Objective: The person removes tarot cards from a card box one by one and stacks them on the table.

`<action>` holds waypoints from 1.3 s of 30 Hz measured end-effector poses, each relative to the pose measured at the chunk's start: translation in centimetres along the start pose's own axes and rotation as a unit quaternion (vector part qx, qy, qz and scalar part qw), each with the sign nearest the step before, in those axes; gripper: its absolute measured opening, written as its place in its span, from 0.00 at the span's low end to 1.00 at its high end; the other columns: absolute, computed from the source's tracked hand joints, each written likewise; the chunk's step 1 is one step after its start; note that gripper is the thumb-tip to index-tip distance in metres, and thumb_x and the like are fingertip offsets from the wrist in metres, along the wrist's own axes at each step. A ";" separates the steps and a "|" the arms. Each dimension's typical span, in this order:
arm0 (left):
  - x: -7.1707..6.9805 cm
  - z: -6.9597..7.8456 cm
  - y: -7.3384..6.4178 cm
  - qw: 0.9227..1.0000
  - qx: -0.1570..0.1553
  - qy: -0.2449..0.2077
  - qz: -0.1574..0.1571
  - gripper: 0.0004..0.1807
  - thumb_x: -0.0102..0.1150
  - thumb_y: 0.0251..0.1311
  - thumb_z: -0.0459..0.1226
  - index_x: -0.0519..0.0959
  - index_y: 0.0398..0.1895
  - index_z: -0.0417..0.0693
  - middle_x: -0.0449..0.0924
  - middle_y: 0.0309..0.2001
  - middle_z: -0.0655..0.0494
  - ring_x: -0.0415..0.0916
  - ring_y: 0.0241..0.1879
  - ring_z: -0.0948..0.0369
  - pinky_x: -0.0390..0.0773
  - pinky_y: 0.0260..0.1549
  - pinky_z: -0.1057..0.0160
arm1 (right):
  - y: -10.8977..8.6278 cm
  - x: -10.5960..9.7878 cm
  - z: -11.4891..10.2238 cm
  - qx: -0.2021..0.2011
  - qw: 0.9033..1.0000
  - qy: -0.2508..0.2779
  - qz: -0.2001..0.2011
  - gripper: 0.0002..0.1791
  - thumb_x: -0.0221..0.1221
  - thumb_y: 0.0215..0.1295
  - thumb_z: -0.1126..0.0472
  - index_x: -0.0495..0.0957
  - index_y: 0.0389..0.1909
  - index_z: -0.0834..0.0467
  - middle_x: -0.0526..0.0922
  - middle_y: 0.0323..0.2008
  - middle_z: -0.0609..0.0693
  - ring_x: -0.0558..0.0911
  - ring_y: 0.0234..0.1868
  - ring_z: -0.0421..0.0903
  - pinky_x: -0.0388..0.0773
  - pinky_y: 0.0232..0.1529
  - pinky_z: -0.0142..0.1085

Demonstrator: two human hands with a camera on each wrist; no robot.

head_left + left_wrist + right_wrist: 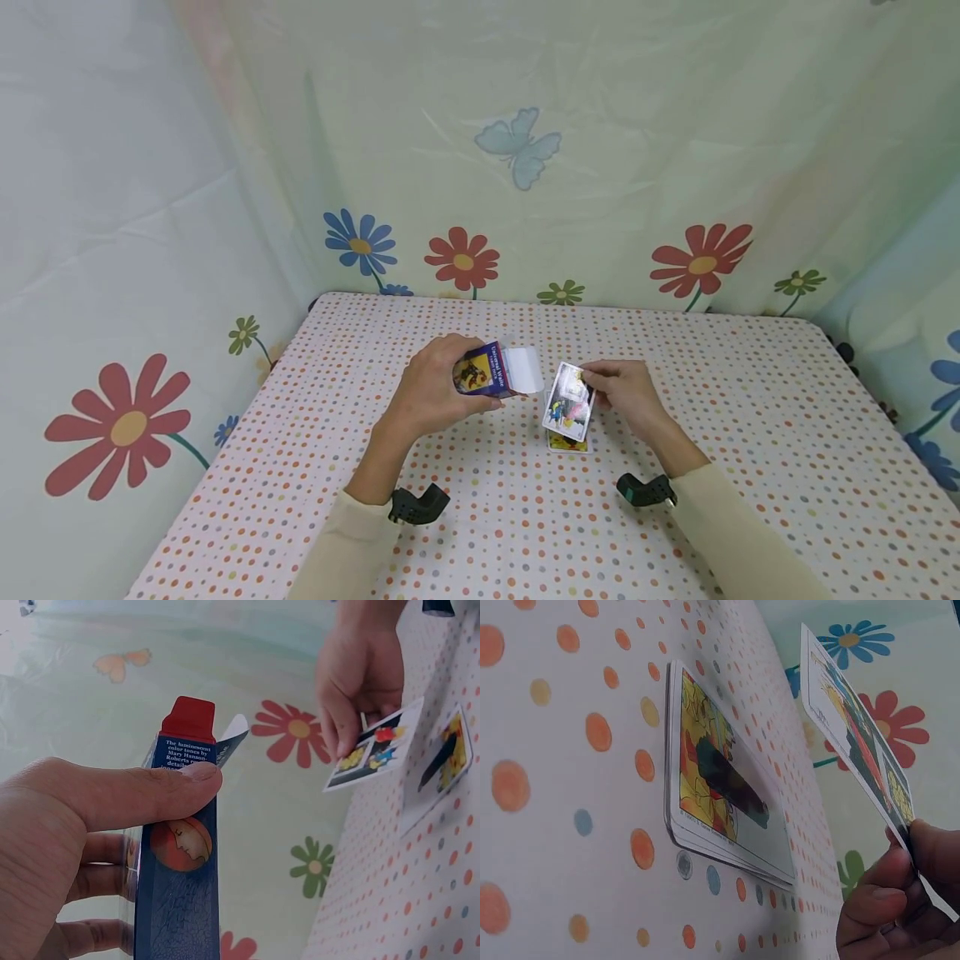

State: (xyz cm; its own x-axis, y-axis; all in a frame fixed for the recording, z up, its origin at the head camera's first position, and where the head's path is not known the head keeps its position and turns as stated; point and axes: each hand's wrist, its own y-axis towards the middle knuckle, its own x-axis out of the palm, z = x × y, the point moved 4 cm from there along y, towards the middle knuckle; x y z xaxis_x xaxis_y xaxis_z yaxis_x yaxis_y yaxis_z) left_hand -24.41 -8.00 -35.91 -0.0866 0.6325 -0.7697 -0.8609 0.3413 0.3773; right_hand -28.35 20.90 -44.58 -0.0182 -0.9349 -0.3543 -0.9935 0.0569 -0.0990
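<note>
My left hand (427, 390) grips a blue tarot card box (480, 372) lettered "Universal Waite", its thumb pressed along the narrow side in the left wrist view. The white lid flap (524, 369) stands open toward the right, and a red side tab (189, 720) sticks up. Between thumb and fingers my right hand (626, 393) pinches a tarot card (567, 404) by its edge, tilted above the table. Beneath it lies a small stack of tarot cards (705, 772), picture side up, with a yellow picture on top. The held card partly covers this stack in the head view.
A table with a dotted cloth (480, 517) spreads under both hands. Behind it hangs a pale curtain (600, 108) with flowers and a butterfly, and more curtain closes off the left and right sides. Each wrist wears a dark camera mount (420, 505).
</note>
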 end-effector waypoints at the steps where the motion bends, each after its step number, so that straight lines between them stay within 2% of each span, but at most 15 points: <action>1: 0.0 0.0 0.0 1.000 0.000 0.001 -0.001 0.42 0.84 0.41 0.49 0.78 0.62 0.50 0.81 0.54 0.53 0.76 0.50 0.56 0.80 0.47 0.56 | 0.1 0.1 0.1 0.004 1.000 -0.002 -0.003 0.16 0.58 0.74 0.63 0.80 0.56 0.68 0.84 0.37 0.55 0.77 0.28 0.42 0.77 0.28 0.36; 15: 0.1 -0.2 -0.1 1.000 -0.003 0.004 -0.004 0.41 0.84 0.41 0.49 0.78 0.62 0.50 0.81 0.55 0.54 0.76 0.50 0.56 0.79 0.48 0.55 | 1.3 1.2 0.6 0.002 0.998 -0.047 -0.042 0.14 0.60 0.73 0.63 0.83 0.52 0.67 0.85 0.37 0.60 0.74 0.24 0.42 0.73 0.23 0.35; 22: 0.1 -0.1 0.0 1.000 -0.004 0.000 -0.004 0.42 0.84 0.41 0.50 0.77 0.62 0.50 0.80 0.56 0.54 0.76 0.51 0.56 0.80 0.47 0.56 | 1.7 1.3 0.8 -0.004 0.997 -0.043 -0.060 0.13 0.60 0.72 0.64 0.83 0.50 0.68 0.81 0.28 0.54 0.72 0.23 0.42 0.70 0.22 0.35; 26: 0.1 -0.1 0.0 1.000 -0.006 -0.002 -0.005 0.42 0.84 0.41 0.49 0.78 0.62 0.50 0.80 0.56 0.54 0.76 0.51 0.56 0.79 0.47 0.56 | 1.9 1.4 1.0 -0.005 0.997 -0.048 -0.067 0.13 0.61 0.71 0.64 0.84 0.49 0.68 0.81 0.28 0.51 0.73 0.24 0.43 0.71 0.23 0.35; 31: 0.2 -0.1 0.0 1.000 -0.006 0.003 -0.006 0.42 0.84 0.41 0.49 0.77 0.62 0.50 0.81 0.55 0.54 0.76 0.50 0.56 0.79 0.48 0.56 | 2.0 1.4 1.2 -0.010 0.996 -0.068 -0.062 0.11 0.62 0.70 0.63 0.85 0.47 0.66 0.84 0.31 0.54 0.75 0.26 0.44 0.73 0.25 0.35; 34: 0.1 -0.1 0.0 1.000 -0.006 0.005 -0.007 0.42 0.84 0.41 0.49 0.77 0.62 0.50 0.81 0.55 0.54 0.76 0.50 0.56 0.79 0.48 0.55 | 1.9 1.6 1.1 -0.046 0.987 -0.140 -0.056 0.09 0.63 0.69 0.63 0.87 0.44 0.64 0.86 0.33 0.53 0.78 0.30 0.45 0.75 0.30 0.36; 36: 0.2 -0.1 0.0 1.000 -0.006 0.005 -0.007 0.42 0.84 0.41 0.49 0.77 0.62 0.50 0.81 0.55 0.54 0.76 0.50 0.56 0.79 0.49 0.55 | 1.8 1.8 0.9 -0.075 0.975 -0.201 -0.050 0.07 0.64 0.68 0.63 0.88 0.40 0.62 0.87 0.33 0.52 0.80 0.32 0.45 0.75 0.33 0.38; 38: 0.2 -0.1 0.0 1.000 -0.005 0.006 -0.007 0.42 0.84 0.41 0.49 0.77 0.62 0.50 0.81 0.55 0.54 0.76 0.51 0.56 0.79 0.49 0.55 | 1.6 2.1 0.7 -0.103 0.959 -0.262 -0.042 0.06 0.65 0.67 0.62 0.88 0.37 0.60 0.86 0.31 0.50 0.80 0.33 0.46 0.74 0.35 0.39; 39: 0.2 -0.1 0.0 1.000 -0.005 0.006 -0.007 0.41 0.83 0.42 0.49 0.77 0.62 0.50 0.81 0.55 0.54 0.76 0.50 0.56 0.79 0.49 0.55 | 1.6 2.3 0.6 -0.109 0.953 -0.279 -0.039 0.06 0.65 0.66 0.61 0.88 0.36 0.60 0.85 0.30 0.50 0.79 0.32 0.46 0.73 0.34 0.40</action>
State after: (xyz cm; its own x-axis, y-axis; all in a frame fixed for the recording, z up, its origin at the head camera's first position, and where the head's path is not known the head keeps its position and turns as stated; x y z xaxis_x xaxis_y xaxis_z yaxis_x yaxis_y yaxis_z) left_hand -24.47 -7.94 -36.10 -0.0808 0.6189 -0.7813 -0.8675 0.3423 0.3610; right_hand -29.87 19.10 -46.13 0.0592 -0.5979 -0.7994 -0.9903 -0.1358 0.0282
